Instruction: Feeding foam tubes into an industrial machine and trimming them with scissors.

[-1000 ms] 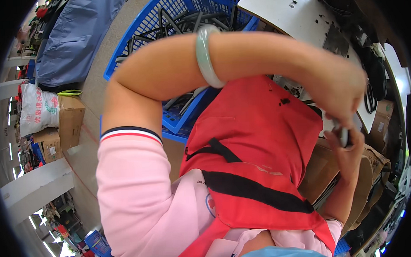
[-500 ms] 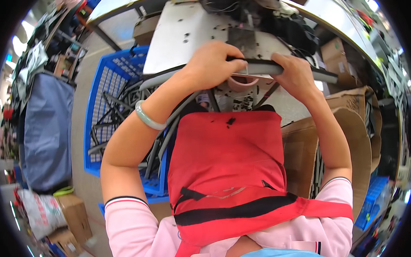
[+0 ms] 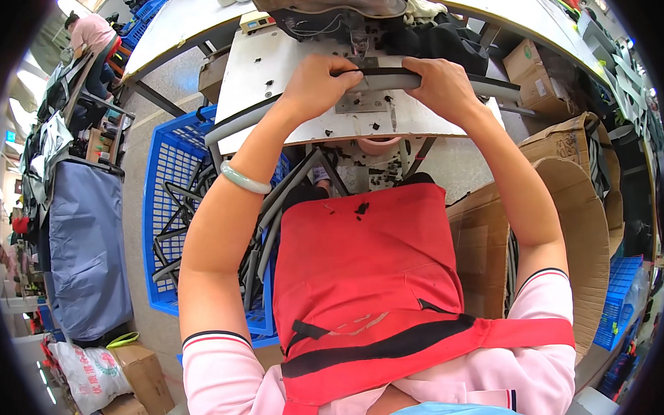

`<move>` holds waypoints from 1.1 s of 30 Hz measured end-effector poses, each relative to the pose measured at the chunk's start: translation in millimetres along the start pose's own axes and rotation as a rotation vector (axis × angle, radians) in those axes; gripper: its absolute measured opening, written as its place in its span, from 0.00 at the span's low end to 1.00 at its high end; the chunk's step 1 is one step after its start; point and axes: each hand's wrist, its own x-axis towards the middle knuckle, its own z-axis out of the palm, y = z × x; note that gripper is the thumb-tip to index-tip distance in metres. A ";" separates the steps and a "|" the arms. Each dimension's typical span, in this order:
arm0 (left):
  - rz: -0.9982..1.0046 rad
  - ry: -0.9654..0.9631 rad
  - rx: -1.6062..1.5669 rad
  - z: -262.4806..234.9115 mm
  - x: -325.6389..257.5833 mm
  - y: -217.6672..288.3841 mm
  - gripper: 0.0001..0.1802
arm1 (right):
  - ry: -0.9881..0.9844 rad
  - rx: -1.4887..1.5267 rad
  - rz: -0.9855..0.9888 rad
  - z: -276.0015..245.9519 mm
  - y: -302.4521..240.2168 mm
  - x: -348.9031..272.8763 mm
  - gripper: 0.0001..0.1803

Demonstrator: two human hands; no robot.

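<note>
A long grey padded strip with a black edge (image 3: 387, 81) lies crosswise between my hands, over the white machine table. My left hand (image 3: 319, 85) pinches it with thumb and fingers, just left of the metal machine head (image 3: 360, 45). On the other side my right hand (image 3: 443, 88) is closed on the strip, fingers on top and thumb tucked behind. The strip's middle is at the small metal plate (image 3: 368, 62) under the machine head. Its left end reaches past my left forearm, and its right end sticks out beyond my right hand.
A blue crate (image 3: 157, 213) with several grey and black strips stands at my left. Open cardboard boxes (image 3: 566, 206) are at my right. Small black scraps (image 3: 327, 111) dot the white tabletop (image 3: 248, 73). Another person (image 3: 92, 40) is at the far left.
Both hands and the strip have moved forward, away from me, from the table's near edge to the plate under the machine head. The view has shifted, so the machine head now shows.
</note>
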 end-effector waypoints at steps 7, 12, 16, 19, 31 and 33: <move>0.052 0.032 -0.068 -1.7 9.6 -8.0 0.16 | 0.035 -0.022 -0.033 0.9 2.3 9.7 0.21; -0.026 0.037 -0.165 -2.0 33.0 -17.3 0.14 | 0.071 -0.048 -0.023 7.8 12.8 34.2 0.24; 0.119 0.303 -0.136 -22.2 30.0 -34.4 0.15 | 0.258 0.035 0.129 4.6 14.2 19.7 0.23; 0.090 0.134 0.037 -31.2 1.9 -15.7 0.14 | 0.117 0.081 -0.097 -4.4 -14.0 -20.9 0.16; -0.070 -0.285 -0.248 20.7 -40.6 -17.6 0.19 | -0.337 0.065 -0.278 32.5 -93.1 -54.4 0.23; -0.172 -0.371 -0.222 9.2 -56.1 -44.0 0.20 | -0.241 0.130 -0.146 9.9 -53.5 -53.0 0.22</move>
